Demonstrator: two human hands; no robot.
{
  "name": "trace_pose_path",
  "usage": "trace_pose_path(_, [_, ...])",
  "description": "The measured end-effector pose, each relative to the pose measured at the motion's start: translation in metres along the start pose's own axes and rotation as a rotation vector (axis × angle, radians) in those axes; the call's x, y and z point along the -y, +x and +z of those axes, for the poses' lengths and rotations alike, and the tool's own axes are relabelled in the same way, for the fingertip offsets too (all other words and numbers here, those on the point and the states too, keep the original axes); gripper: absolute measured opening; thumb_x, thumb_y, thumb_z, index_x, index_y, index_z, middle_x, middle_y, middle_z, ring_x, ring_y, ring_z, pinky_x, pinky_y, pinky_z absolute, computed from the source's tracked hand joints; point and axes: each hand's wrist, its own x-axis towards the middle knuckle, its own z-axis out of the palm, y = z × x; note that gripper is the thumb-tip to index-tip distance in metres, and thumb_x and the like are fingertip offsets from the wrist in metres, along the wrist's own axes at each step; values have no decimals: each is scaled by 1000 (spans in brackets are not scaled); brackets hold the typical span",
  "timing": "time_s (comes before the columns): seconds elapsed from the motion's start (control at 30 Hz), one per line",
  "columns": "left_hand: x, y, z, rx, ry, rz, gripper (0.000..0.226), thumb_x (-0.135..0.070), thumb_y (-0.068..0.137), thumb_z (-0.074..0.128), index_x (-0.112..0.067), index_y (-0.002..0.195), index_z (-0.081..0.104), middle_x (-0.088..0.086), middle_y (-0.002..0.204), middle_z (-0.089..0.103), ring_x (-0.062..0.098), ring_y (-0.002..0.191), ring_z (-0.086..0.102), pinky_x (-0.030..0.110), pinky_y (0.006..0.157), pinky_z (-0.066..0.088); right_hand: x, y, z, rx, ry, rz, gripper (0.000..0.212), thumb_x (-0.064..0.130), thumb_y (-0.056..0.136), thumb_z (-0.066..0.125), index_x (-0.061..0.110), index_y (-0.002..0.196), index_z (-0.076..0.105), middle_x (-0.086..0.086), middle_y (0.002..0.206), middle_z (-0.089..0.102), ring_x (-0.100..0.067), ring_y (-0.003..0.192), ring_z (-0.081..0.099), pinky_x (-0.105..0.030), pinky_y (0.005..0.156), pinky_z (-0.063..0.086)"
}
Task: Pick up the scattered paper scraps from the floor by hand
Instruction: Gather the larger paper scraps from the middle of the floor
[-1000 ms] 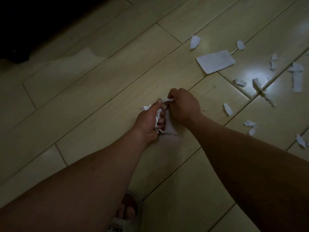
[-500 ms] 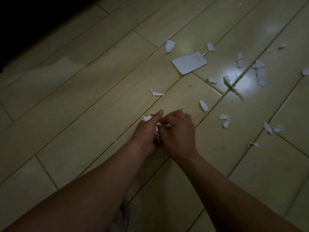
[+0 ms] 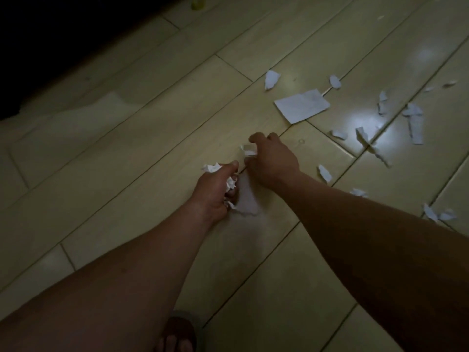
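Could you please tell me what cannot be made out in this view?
Head view, wad of scraps: count hidden by the left hand.
Head view, small scrap: grip by right hand unclear, blurred.
Head view, yellow object: cut off by top edge.
Head view, large paper: markings too faint.
Head view, top-left corner: darkness.

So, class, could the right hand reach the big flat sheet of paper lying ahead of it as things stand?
Probably yes: only bare floor lies between the right hand and the sheet, though the hand is pinching a scrap.
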Motion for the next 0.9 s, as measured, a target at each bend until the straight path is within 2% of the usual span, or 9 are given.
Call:
trace_pose_path(0.07, [1, 1, 1, 6, 37, 0, 14, -15, 96, 72, -11, 83, 68, 11, 73, 70, 24, 62, 68, 38, 71, 59, 2, 12, 2, 10, -95, -17, 38, 37, 97, 63, 20, 130, 54, -14, 121, 52, -35, 102, 61, -36, 75, 46])
trace_pose_path(0.13, [1, 3, 1, -3, 57, -8, 17, -15, 96, 72, -12, 80, 67, 12, 74, 68, 27, 67, 67, 43, 79, 55, 5, 14, 1, 36, -142, -35, 27, 34, 99, 61, 15, 118, 58, -14, 115, 54, -34, 99, 61, -38, 75, 48])
trace_pose_path(0.23, [6, 9, 5, -7, 61, 33, 32, -12, 98, 69, -18, 68, 59, 4, 58, 64, 16, 48, 62, 25, 57, 51, -5, 6, -4, 33, -32, -30, 21, 28, 101, 57, 9, 109, 60, -15, 112, 60, -34, 101, 60, -37, 79, 46])
trace_pose_path(0.3, [5, 12, 14, 11, 61, 51, 31, -11, 98, 68, -18, 70, 56, 1, 53, 60, 11, 40, 56, 17, 45, 42, -27, -2, -18, -91, 114, 45, 15, 27, 101, 57, 13, 96, 58, -11, 102, 65, -31, 94, 61, -34, 73, 41])
trace_pose_path(0.4, [4, 22, 41, 87, 115, 63, 30, -15, 98, 69, -19, 72, 54, 1, 55, 54, 10, 37, 49, 14, 40, 34, -74, -8, -54, -290, 214, 214, 17, 30, 100, 63, 20, 88, 57, 1, 86, 65, -23, 84, 62, -34, 70, 46])
trace_pose_path(0.47, [6, 27, 62, 109, 149, 38, 28, -17, 96, 72, -20, 73, 56, 0, 58, 57, 10, 41, 52, 16, 42, 37, -108, -6, -79, -345, 199, 296, 11, 28, 99, 65, 20, 97, 58, 1, 89, 67, -22, 85, 65, -37, 73, 53])
trace_pose_path(0.67, [8, 40, 70, 117, 151, -20, 23, -18, 93, 76, -19, 77, 59, 1, 58, 60, 11, 39, 53, 16, 39, 38, -146, 16, -103, -157, 88, 331, 40, 34, 100, 64, 21, 137, 55, -8, 120, 70, -28, 107, 67, -41, 91, 57])
trace_pose_path(0.8, [7, 42, 70, 130, 176, -40, 18, -18, 94, 74, -17, 85, 59, 4, 63, 57, 12, 38, 48, 16, 35, 33, -149, 25, -94, -151, -20, 250, 13, 25, 100, 58, 17, 109, 65, -8, 107, 67, -28, 100, 64, -33, 76, 48])
trace_pose_path(0.9, [8, 41, 68, 145, 199, -44, 17, -20, 96, 72, -17, 87, 59, 5, 66, 54, 12, 39, 47, 16, 34, 31, -150, 26, -91, -110, -76, 244, 17, 22, 102, 57, 10, 108, 66, -14, 110, 65, -31, 102, 62, -36, 78, 49])
